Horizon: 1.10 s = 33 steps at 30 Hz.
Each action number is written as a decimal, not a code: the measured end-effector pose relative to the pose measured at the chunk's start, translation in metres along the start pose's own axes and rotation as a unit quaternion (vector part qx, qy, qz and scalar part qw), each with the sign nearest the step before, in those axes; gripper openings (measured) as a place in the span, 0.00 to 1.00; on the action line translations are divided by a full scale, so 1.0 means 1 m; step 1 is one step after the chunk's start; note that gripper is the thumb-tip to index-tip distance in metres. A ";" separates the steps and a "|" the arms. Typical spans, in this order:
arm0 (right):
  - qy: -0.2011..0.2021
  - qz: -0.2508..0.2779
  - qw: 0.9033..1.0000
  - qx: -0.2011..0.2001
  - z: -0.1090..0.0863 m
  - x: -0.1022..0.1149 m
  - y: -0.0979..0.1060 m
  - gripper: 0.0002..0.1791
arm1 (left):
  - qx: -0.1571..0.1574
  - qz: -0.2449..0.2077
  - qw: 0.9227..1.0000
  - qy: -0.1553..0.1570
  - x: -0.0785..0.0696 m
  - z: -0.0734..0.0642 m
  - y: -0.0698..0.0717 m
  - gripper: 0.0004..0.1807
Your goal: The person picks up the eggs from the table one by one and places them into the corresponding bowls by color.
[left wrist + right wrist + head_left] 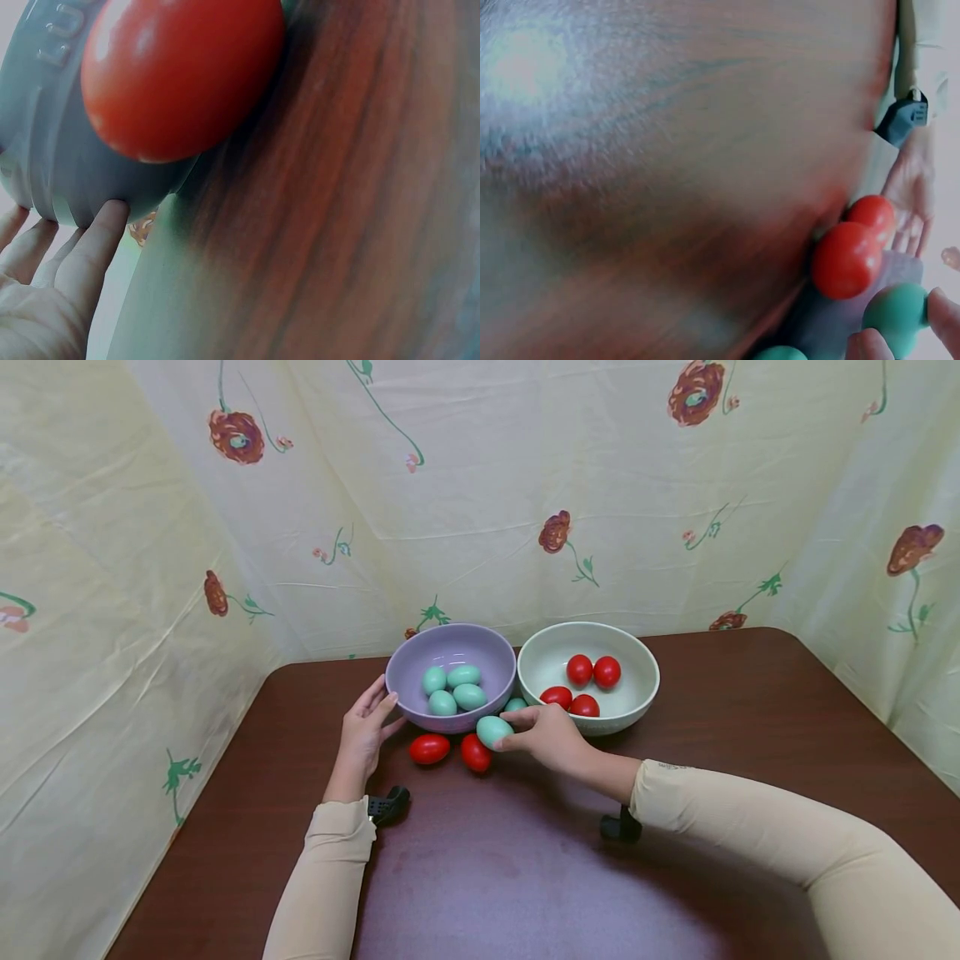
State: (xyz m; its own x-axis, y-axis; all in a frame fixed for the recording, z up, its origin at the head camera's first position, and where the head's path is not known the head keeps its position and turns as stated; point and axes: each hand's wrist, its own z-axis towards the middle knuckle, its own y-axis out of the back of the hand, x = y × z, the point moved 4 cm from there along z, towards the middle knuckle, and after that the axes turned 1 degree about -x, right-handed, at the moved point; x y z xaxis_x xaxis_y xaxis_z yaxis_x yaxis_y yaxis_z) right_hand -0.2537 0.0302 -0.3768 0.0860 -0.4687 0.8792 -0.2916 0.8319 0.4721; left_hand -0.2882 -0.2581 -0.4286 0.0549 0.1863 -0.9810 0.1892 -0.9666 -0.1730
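Observation:
My right hand [553,741] pinches a pale green egg [493,732] between thumb and fingers, in front of the purple bowl [411,662]. Straight fingers of my left hand [362,739] touch that bowl's left side, also seen in the left wrist view. Several green eggs [464,675] lie in the purple bowl. Two red eggs sit on the table before it: one on the left [429,749], one below the held egg [476,755]. Another green egg [514,704] shows partly between the bowls. Several red eggs [607,672] lie in the white bowl [634,678], its front partly behind my right hand.
Both bowls stand side by side at the back of the dark wooden table [480,868]. Behind the table hangs a flowered cloth [465,527]. Each wrist wears a black device, one on the left [390,806] and one on the right [621,827].

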 end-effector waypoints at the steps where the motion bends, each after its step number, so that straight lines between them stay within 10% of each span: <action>1: 0.000 0.003 1.000 0.001 -0.001 0.001 0.002 0.26 | 0.000 0.000 1.000 0.000 0.000 0.000 0.000 0.32; 33: 0.015 -0.028 0.999 -0.022 0.033 0.042 0.026 0.28 | -0.002 -0.006 1.000 -0.002 0.000 0.000 0.001 0.32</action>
State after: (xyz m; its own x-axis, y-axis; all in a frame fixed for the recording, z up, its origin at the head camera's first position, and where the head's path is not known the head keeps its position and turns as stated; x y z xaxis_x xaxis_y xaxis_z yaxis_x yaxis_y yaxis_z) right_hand -0.2891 0.0225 -0.3297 0.1294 -0.5063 0.8526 -0.2431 0.8174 0.5223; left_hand -0.2877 -0.2586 -0.4292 0.0478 0.1967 -0.9793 0.1933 -0.9637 -0.1841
